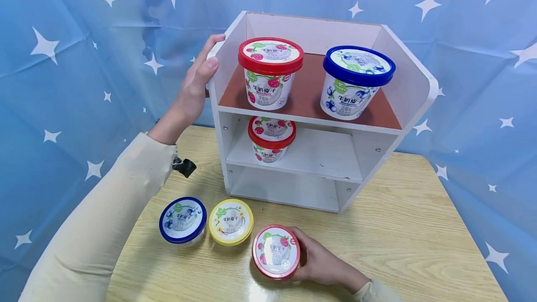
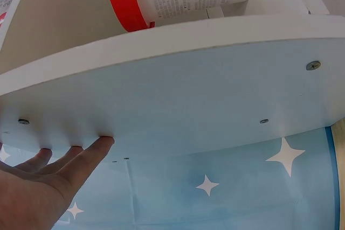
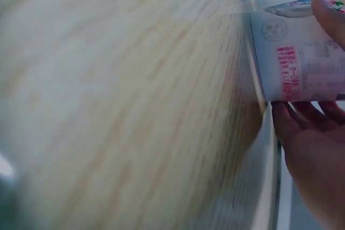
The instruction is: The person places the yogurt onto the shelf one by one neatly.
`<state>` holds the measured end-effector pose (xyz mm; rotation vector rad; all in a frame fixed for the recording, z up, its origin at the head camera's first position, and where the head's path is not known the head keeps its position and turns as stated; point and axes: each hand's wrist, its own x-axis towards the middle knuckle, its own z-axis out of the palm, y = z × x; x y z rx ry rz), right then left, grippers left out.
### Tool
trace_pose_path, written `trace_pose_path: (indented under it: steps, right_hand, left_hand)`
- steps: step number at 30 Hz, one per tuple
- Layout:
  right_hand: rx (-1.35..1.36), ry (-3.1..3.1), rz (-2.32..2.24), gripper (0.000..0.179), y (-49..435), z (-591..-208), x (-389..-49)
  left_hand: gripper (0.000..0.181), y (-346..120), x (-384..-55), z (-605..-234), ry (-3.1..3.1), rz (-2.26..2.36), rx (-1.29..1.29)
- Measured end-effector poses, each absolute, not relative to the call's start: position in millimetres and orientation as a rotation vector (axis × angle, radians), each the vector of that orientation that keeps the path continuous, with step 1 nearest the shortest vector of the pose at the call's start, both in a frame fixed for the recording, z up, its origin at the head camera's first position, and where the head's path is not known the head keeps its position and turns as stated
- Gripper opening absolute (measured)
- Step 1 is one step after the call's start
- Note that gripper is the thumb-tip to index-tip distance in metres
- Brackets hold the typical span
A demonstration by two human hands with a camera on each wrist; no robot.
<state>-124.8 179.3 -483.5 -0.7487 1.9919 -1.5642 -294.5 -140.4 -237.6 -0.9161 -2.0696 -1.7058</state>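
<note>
My right hand (image 1: 315, 259) grips a red-lidded strawberry ice cream cup (image 1: 276, 251) by its side, low over the tabletop. In the right wrist view, fingers and thumb lie on either side of that cup (image 3: 302, 57). My left hand (image 1: 195, 83) touches the upper left side of a white shelf unit (image 1: 289, 197). Straight fingers (image 2: 89, 160) press on the outer face of its side panel (image 2: 188, 90) in the left wrist view. Beside the held cup, a yellow-lidded cup (image 1: 231, 222) and a blue-lidded cup (image 1: 182, 220) stand on the table.
On the brown top shelf (image 1: 308, 92) stand a red-lidded cup (image 1: 270, 73) and a blue-lidded cup (image 1: 356, 83). Another red-lidded cup (image 1: 271, 139) is at the left of the middle shelf. A blue star-patterned curtain (image 1: 84, 97) surrounds the wooden table (image 1: 419, 227).
</note>
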Motion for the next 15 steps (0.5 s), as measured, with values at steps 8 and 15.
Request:
trace_pose_path:
  steps: [8, 15]
  right_hand:
    - [-0.745, 1.974, -1.587, 0.089, 179.2, -485.1, -123.5]
    - [-0.732, 1.977, -1.579, 0.089, 178.8, -486.3, -124.2]
  left_hand:
    - [0.060, -140.1, -294.6, -237.8, -2.061, -1.712, -0.927]
    - [0.060, -140.1, -294.6, -237.1, -2.058, -1.714, -0.925]
